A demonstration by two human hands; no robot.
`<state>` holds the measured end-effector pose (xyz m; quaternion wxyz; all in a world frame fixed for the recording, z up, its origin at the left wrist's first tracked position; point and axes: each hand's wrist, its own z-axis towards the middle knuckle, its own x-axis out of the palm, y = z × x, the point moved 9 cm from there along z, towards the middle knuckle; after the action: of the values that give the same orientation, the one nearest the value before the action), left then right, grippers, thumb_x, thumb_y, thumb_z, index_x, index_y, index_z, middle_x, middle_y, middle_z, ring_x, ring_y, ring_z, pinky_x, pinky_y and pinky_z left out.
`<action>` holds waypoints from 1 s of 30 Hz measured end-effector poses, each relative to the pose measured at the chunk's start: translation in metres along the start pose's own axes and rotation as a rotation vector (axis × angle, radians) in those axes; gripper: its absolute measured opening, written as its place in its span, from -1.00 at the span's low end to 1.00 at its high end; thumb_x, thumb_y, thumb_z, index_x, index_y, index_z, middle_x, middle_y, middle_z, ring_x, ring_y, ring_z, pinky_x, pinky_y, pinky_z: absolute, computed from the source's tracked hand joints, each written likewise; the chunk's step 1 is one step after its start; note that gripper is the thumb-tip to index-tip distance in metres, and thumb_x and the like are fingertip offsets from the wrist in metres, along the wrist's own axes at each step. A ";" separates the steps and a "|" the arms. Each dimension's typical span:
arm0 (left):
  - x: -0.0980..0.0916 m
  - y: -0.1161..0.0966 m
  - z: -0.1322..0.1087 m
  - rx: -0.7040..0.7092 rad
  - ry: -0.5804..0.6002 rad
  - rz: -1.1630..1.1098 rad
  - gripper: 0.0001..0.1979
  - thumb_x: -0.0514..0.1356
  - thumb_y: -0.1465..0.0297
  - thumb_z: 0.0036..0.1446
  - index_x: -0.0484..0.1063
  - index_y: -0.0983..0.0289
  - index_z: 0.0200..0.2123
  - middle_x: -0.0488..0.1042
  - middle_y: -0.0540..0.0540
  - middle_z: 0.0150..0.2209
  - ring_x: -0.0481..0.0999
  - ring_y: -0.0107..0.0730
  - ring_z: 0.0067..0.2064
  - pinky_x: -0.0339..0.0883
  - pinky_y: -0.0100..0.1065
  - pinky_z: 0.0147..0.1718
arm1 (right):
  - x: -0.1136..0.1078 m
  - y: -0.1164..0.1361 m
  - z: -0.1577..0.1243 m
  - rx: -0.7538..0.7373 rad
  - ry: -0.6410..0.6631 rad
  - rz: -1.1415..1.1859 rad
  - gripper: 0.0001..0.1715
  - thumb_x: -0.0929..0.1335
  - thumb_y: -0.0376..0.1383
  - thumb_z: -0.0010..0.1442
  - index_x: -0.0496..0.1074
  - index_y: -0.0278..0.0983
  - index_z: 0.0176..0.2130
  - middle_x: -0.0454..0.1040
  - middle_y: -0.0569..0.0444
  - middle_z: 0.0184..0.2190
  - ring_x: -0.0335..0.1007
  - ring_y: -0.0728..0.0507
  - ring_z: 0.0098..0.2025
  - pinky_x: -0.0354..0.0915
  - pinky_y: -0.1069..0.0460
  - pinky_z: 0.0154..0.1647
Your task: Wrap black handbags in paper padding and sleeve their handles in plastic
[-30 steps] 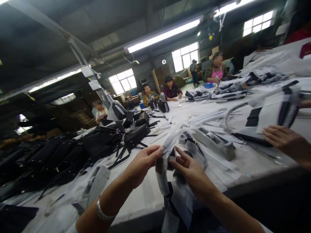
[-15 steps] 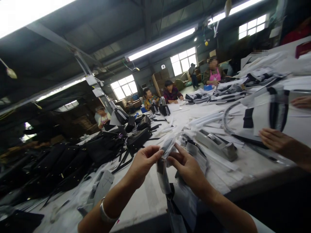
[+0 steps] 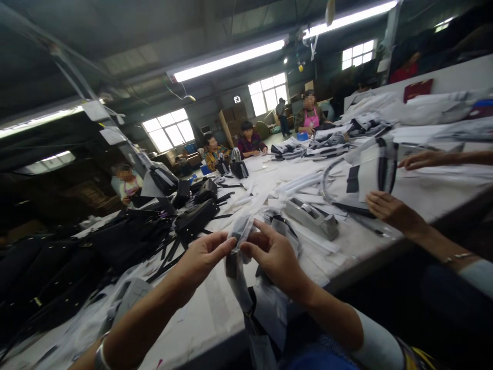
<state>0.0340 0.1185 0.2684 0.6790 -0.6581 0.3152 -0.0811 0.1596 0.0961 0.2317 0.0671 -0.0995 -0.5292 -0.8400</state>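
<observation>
Between my two hands is a bag strap wrapped in clear and whitish plastic film. My left hand pinches the film and strap from the left, thumb on top. Close beside it, my right hand is closed on the same wrapped strap, thumb and fingers nearly meeting the left ones. Some of the fingertips are hidden by the film. Below hangs the rest of a white-covered bag at the table's front edge, partly behind my right forearm. A loose end of film rises above my fingers.
A tape dispenser stands ahead to the right, another grey one to the left. Black bags pile up at left. A co-worker's hands hold a part-wrapped bag at right. White strips lie across the table.
The view has turned to the right, so everything sits further left. My hands keep their pinch on the wrapped strap. More of the co-worker's arms shows at right.
</observation>
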 end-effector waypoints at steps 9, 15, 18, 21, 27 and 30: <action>-0.010 0.029 -0.003 -0.076 -0.222 -0.306 -0.59 0.31 0.12 0.12 0.54 0.26 -0.06 0.61 0.10 -0.16 0.56 -0.30 -0.20 0.35 -0.40 -0.23 | -0.033 0.005 -0.018 -0.348 -0.016 -0.604 -0.67 0.38 -0.24 0.30 0.49 -0.22 0.05 0.60 0.02 -0.22 0.52 -0.13 -0.15 0.39 -0.01 -0.05; -0.053 0.028 0.027 -0.034 -0.395 -0.422 -0.54 0.38 0.15 0.03 0.54 0.28 -0.06 0.63 0.10 -0.21 0.60 -0.27 -0.20 0.44 -0.40 -0.25 | -0.096 -0.081 -0.045 -0.067 0.032 -0.718 -0.77 0.36 -0.31 0.29 0.55 -0.19 -0.06 0.60 0.04 -0.09 0.53 -0.14 -0.05 0.39 -0.01 0.03; -0.073 0.019 0.035 0.029 -0.459 -0.440 -0.55 0.40 0.17 0.00 0.54 0.25 -0.06 0.64 0.07 -0.21 0.61 -0.31 -0.20 0.45 -0.45 -0.25 | -0.139 -0.097 -0.034 -0.044 -0.034 -0.897 -0.77 0.32 -0.29 0.33 0.54 -0.22 -0.08 0.59 0.01 -0.08 0.52 -0.15 -0.02 0.38 -0.02 0.07; -0.080 0.016 0.032 0.042 -0.500 -0.420 -0.54 0.43 0.18 -0.03 0.54 0.21 -0.07 0.65 0.05 -0.23 0.61 -0.33 -0.25 0.45 -0.47 -0.32 | -0.178 -0.110 -0.001 0.025 -0.061 -1.127 -0.73 0.29 -0.33 0.33 0.52 -0.27 -0.03 0.57 -0.04 -0.04 0.53 -0.16 -0.05 0.38 -0.03 0.05; -0.072 0.048 0.022 -0.072 -0.523 -0.376 -0.51 0.46 0.17 -0.12 0.54 0.27 -0.13 0.63 0.06 -0.31 0.60 -0.29 -0.34 0.43 -0.42 -0.41 | -0.192 -0.156 0.081 0.153 0.104 -1.309 -0.73 0.32 -0.36 0.30 0.54 -0.29 -0.04 0.57 -0.08 -0.07 0.51 -0.17 -0.06 0.35 -0.01 0.01; -0.073 0.058 0.018 -0.084 -0.554 -0.415 -0.51 0.45 0.16 -0.09 0.52 0.28 -0.11 0.62 0.06 -0.32 0.59 -0.27 -0.36 0.40 -0.41 -0.43 | -0.170 -0.191 0.105 0.225 0.237 -1.403 -0.77 0.37 -0.26 0.30 0.53 -0.32 -0.08 0.56 -0.08 -0.10 0.49 -0.17 -0.05 0.36 -0.04 0.01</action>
<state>-0.0314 0.1794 0.2356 0.6801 -0.7326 -0.0188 -0.0227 0.2931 0.2741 0.0685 -0.4216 0.3630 -0.5409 -0.6307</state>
